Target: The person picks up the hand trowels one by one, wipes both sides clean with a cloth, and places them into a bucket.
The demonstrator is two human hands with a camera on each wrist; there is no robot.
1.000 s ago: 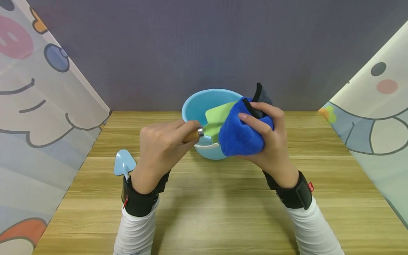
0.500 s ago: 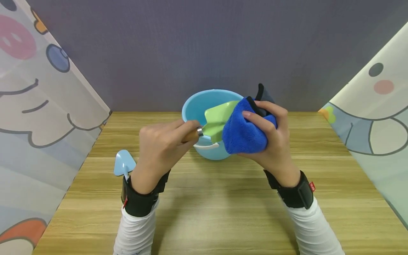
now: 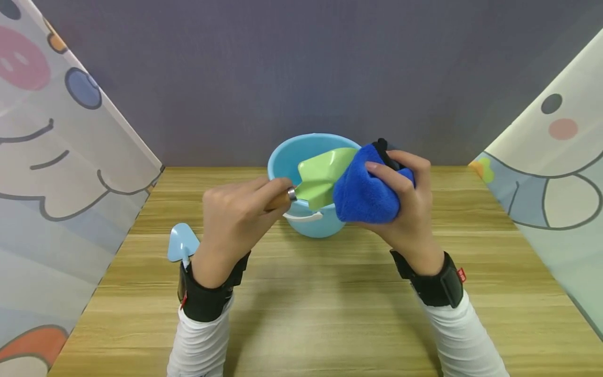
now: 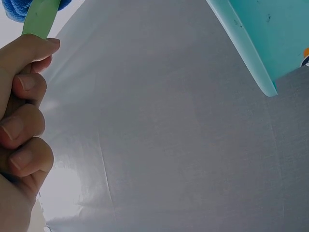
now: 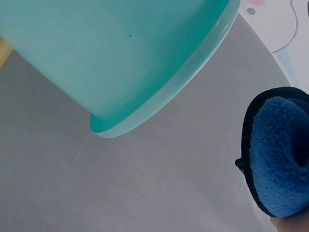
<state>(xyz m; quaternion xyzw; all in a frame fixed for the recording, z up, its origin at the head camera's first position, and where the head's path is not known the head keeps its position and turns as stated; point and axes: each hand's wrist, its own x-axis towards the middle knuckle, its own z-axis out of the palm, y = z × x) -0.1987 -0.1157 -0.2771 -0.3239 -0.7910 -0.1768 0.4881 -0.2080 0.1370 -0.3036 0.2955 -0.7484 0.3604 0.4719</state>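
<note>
My left hand (image 3: 245, 214) grips the wooden handle of a green trowel (image 3: 325, 170), its blade pointing right, above a light blue bucket (image 3: 313, 228). In my right hand (image 3: 407, 209) is a bunched blue cloth (image 3: 367, 191) with black edging, held against the right end of the blade and covering part of it. The left wrist view shows curled fingers (image 4: 26, 123) round the handle, with the green blade (image 4: 41, 19) above them. In the right wrist view the cloth (image 5: 277, 154) bulges at the right, and most of that hand is out of frame.
A small light blue toy shovel (image 3: 182, 242) lies on the wooden table (image 3: 320, 314) at the left, its handle partly hidden by my left wrist. Behind the bucket rises a grey wall (image 3: 320, 68). Panels with cartoon prints stand on both sides.
My right hand has slid the cloth to the right along the trowel, so more of the green blade shows. The left hand has stayed nearly still.
</note>
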